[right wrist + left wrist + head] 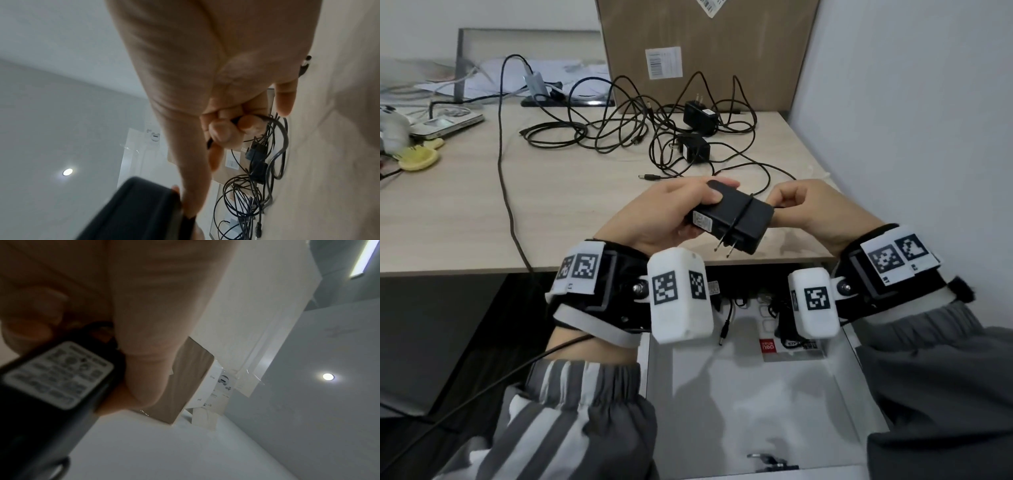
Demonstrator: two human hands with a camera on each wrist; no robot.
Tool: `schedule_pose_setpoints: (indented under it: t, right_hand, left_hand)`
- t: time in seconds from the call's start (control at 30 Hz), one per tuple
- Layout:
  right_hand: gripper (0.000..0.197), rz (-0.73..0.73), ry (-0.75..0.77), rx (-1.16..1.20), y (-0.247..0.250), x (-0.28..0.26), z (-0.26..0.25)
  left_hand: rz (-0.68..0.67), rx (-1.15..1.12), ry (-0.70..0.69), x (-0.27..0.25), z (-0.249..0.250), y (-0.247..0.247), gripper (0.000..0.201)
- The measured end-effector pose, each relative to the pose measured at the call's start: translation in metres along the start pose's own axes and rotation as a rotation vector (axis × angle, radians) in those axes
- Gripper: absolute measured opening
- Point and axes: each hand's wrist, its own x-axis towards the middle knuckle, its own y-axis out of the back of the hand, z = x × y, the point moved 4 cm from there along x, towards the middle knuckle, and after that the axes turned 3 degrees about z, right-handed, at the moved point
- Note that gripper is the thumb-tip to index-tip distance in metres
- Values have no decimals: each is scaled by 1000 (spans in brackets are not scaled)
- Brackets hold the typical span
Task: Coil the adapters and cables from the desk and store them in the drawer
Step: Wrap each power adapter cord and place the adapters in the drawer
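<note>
Cables (626,126) on desk (465,212), before box (705,44)

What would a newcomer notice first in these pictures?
First, the black adapter held at centre above the open drawer: the left hand grips it and the right hand pinches its cable. Behind, a tangle of cables lies on the desk.

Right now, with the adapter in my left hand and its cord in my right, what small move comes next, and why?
Probably carry the cord round the adapter for another turn. Only one loop crosses its body, and the right hand pinches the cord beside it while the left hand grips the block. Its loose end is not identifiable among the cables on the desk, so it is likely not ready for the open drawer.
</note>
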Motion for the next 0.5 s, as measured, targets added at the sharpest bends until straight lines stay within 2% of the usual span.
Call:
schedule_pose_setpoints:
  t: [0.17,0.4,0.5]
  right_hand:
    - [14,31,77,87,0,-2,-14]
    - [14,42,133,-18,-10,-8,-31]
    - [15,59,138,-8,-12,-9,-36]
  left_hand:
    - [71,283,-79,-6,-1,4,27]
    - [269,412,-138,4,-4,12,10]
    - [346,426,-133,8,-8,15,15]
